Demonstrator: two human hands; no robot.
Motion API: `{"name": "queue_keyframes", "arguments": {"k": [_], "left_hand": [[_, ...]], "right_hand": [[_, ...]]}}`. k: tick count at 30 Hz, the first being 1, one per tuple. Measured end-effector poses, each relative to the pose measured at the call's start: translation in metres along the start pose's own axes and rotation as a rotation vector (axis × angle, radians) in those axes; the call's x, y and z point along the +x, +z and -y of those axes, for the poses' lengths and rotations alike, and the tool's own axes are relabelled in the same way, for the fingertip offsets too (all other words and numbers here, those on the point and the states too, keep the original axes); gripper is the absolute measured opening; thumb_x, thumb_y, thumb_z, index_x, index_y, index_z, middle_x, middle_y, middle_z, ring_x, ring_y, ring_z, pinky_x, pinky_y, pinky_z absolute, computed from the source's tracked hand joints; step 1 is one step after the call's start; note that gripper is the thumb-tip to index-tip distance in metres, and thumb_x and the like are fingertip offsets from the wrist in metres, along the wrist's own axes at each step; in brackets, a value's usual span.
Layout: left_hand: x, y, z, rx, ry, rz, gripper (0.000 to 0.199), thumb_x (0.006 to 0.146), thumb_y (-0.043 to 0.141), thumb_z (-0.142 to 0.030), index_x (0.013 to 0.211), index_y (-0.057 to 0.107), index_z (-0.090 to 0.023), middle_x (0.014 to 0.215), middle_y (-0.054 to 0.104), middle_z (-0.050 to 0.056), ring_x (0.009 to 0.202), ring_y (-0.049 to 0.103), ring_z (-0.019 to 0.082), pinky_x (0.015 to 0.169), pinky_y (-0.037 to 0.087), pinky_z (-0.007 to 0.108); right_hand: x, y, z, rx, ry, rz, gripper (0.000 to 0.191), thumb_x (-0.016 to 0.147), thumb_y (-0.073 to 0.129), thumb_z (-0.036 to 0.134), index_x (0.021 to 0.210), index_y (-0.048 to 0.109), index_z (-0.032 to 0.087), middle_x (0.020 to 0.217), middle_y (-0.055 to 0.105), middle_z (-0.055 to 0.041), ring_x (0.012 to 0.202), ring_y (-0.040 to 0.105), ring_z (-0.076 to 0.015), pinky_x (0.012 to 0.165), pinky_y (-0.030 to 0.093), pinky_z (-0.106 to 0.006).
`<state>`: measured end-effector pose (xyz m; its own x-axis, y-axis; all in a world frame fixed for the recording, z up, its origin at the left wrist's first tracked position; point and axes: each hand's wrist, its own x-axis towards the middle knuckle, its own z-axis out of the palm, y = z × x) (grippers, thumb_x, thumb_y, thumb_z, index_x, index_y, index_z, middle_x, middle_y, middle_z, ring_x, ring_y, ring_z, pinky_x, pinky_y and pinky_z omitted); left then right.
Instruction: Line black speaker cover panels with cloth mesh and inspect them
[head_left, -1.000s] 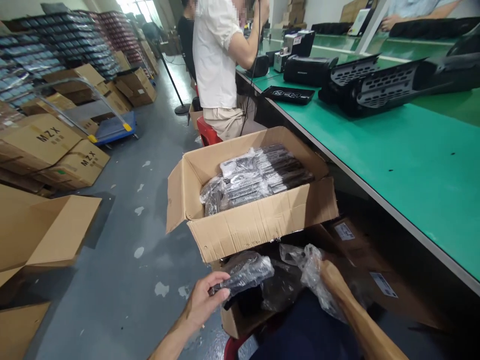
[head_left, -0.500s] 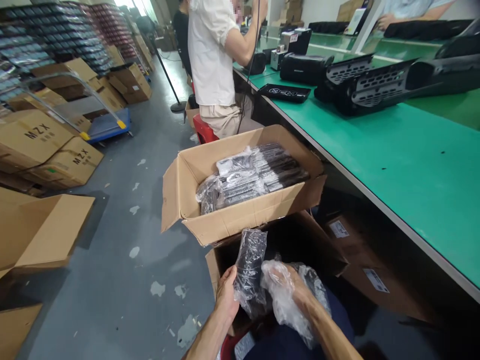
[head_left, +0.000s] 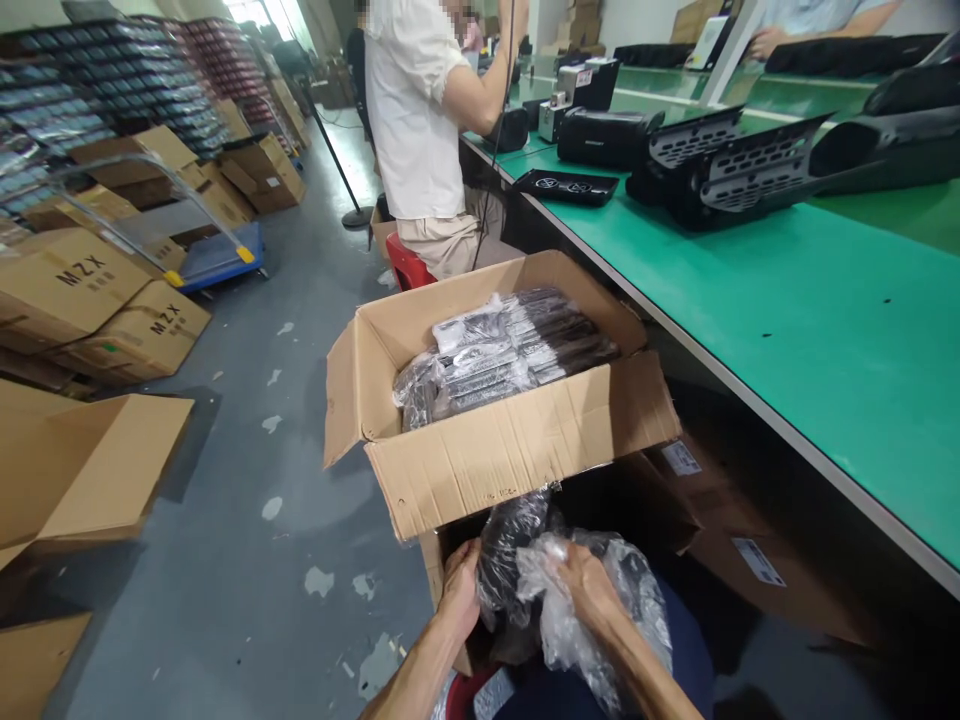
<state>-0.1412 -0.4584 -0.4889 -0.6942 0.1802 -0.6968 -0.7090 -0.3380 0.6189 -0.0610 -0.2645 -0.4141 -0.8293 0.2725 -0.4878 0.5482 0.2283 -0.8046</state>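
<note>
Fingers (head_left: 459, 568) grip a plastic-wrapped black bundle (head_left: 510, 550) below an open carton (head_left: 517, 470).

light: bright, even | glare: far opening (head_left: 262, 12) blown out | shadows: soft, on floor (head_left: 225, 520) | edges: wide-angle bowing

At 6 o'clock, the left hand (head_left: 459, 590) clasps a black item in clear plastic wrap (head_left: 511, 545), while the right hand (head_left: 581, 590) grips a loose clear plastic bag (head_left: 592, 630). Just beyond, at 12 o'clock, an open brown cardboard box (head_left: 480, 475) holds plastic-wrapped black bundles (head_left: 502, 360), with a green-topped workbench (head_left: 795, 330) at 2 o'clock.
</note>
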Motion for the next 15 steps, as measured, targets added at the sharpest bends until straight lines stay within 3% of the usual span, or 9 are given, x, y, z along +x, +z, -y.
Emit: {"name": "queue_keyframes", "arguments": {"k": [3,8,15], "left_hand": [[0.004,0.002,0.003,-0.023,-0.087,0.022,0.038,0.055,0.093,-0.043,0.068,0.07,-0.015,0.067,0.073,0.005,0.062,0.067,0.019,0.063,0.052,0.03],[0.009,0.006,0.006,0.023,-0.138,0.039,0.031,0.059,0.086,-0.038,0.067,0.065,-0.017,0.063,0.07,0.004,0.055,0.064,0.018,0.062,0.053,0.033],[0.013,0.0,-0.001,0.323,0.03,0.075,0.041,0.06,0.087,-0.051,0.075,0.068,-0.019,0.066,0.07,0.0,0.065,0.064,0.018,0.066,0.051,0.029]], "right_hand": [[0.001,-0.002,0.002,-0.029,0.007,0.069,0.044,0.103,0.059,0.055,0.078,0.06,0.019,0.072,0.058,0.0033,0.064,0.056,-0.0134,0.063,0.048,-0.028],[0.005,0.011,0.015,-0.052,-0.091,0.177,0.046,0.1,0.064,0.055,0.074,0.058,0.018,0.068,0.053,0.0054,0.059,0.053,-0.0121,0.059,0.046,-0.027],[0.001,0.023,0.019,-0.096,-0.175,0.127,0.044,0.1,0.066,0.05,0.072,0.054,0.018,0.065,0.047,0.007,0.058,0.05,-0.0117,0.058,0.044,-0.026]]}}
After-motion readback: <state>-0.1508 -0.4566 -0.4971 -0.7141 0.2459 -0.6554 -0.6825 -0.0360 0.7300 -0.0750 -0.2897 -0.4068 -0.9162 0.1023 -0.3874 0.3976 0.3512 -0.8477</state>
